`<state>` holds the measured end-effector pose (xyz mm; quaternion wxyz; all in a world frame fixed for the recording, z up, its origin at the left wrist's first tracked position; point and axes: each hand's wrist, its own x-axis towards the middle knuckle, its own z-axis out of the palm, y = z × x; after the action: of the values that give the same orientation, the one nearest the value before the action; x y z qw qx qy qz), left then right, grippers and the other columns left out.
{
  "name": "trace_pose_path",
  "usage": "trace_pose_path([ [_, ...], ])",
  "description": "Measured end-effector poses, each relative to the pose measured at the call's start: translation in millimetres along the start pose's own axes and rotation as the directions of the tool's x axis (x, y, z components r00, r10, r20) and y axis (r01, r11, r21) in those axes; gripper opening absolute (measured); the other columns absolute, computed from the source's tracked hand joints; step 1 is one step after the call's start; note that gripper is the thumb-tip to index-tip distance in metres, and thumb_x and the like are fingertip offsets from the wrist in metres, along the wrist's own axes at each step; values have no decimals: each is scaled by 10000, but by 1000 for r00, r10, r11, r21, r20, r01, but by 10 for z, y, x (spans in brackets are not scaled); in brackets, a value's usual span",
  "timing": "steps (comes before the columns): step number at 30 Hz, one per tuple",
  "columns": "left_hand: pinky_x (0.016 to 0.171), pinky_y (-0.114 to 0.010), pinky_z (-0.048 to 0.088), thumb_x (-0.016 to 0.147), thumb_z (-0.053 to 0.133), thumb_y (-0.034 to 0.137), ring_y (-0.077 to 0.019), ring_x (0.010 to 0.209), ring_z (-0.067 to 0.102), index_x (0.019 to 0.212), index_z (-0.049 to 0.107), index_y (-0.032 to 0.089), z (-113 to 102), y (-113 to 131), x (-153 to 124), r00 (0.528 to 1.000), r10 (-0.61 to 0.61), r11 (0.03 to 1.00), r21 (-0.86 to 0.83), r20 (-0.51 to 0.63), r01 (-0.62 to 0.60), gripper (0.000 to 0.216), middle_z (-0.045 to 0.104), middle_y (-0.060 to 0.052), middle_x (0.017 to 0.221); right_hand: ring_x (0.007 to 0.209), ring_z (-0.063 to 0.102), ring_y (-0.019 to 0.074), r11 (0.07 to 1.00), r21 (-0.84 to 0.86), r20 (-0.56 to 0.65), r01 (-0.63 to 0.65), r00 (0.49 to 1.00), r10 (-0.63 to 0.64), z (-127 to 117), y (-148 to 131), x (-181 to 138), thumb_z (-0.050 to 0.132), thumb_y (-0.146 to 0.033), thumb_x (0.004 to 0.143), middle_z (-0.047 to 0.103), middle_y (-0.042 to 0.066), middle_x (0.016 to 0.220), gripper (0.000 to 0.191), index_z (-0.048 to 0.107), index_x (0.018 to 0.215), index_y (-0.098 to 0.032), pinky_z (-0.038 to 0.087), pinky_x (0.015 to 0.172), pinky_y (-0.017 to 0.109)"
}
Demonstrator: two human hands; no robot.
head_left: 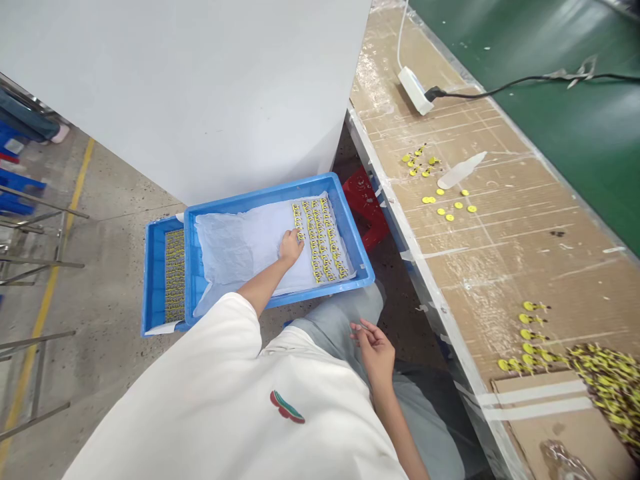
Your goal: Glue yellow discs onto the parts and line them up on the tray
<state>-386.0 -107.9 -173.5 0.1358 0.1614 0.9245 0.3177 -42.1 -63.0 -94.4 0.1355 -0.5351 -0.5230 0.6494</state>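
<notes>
My left hand [291, 247] reaches into the upper blue tray [360, 263], fingers pinched on a small yellow disc part [301, 235] at the end of the leftmost, shorter row. Beside it, several rows of the same yellow parts [320, 243] with thin dark leads lie on a white sheet [260, 247] lining the tray. Over my lap hovers my right hand [377, 353], palm partly up, thumb and fingertips drawn together; whatever sits between them is too small to make out. The near edge of the tray is by my knee.
Beneath, a second blue tray [155, 280] holds more rows. On the cardboard-covered bench [450, 267] at right are loose yellow discs [450, 217], a pile of parts [607, 380], a white strip [461, 172] and a power strip [416, 91]. A red stool [367, 207] stands below.
</notes>
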Motion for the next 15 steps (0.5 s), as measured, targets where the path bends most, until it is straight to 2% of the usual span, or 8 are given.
trace_pose_path([
  [3,982,-345,453,771,607,147,-228,1108,577,1150,601,216,-18,66,-26,999,48,999,-21,0,-48,386,568,-105,1188,687,701,218,999,0,-9,41,999,-41,-19,-6,-61,730,-547,675,742,147,905,566,632,1032,-119,573,658,330],
  [5,974,-326,467,768,587,123,-207,1059,599,1158,597,192,-21,119,-48,997,75,996,-55,0,-75,396,568,-108,1189,697,699,207,992,-38,-40,119,992,-121,-68,-58,-156,703,-522,728,743,132,913,506,632,1044,-134,573,690,328],
  [8,922,-302,496,779,537,115,-158,915,637,1165,578,163,-25,202,-136,995,100,987,-125,6,-99,392,585,-110,1178,683,685,181,942,-183,-178,282,933,-314,-234,-220,-338,667,-467,797,741,99,932,422,648,1092,-166,564,710,311],
  [9,898,-302,507,784,530,130,-153,886,641,1162,573,157,-27,225,-180,994,105,983,-149,10,-102,381,597,-112,1163,682,678,175,914,-243,-254,326,888,-384,-318,-288,-390,661,-450,810,740,91,930,403,653,1104,-175,559,718,309],
  [11,879,-316,517,809,505,181,-161,890,643,1131,579,157,-36,261,-284,994,112,975,-194,19,-106,332,621,-114,1133,701,664,172,854,-369,-415,366,757,-504,-531,-422,-459,649,-431,827,733,84,916,389,654,1126,-181,546,744,307],
  [13,863,-340,524,830,475,238,-175,890,648,1086,597,176,-49,281,-404,993,114,968,-229,36,-103,290,647,-104,1082,692,639,165,809,-493,-540,319,618,-572,-797,-525,-472,637,-442,834,719,78,898,418,635,1159,-179,529,738,302],
  [15,810,-357,539,826,470,276,-182,827,656,1030,618,202,-63,294,-541,990,122,961,-257,66,-101,263,672,-83,1005,623,591,141,786,-583,-605,207,535,-590,-1082,-583,-437,630,-482,826,696,72,924,506,585,1227,-176,510,706,301],
])
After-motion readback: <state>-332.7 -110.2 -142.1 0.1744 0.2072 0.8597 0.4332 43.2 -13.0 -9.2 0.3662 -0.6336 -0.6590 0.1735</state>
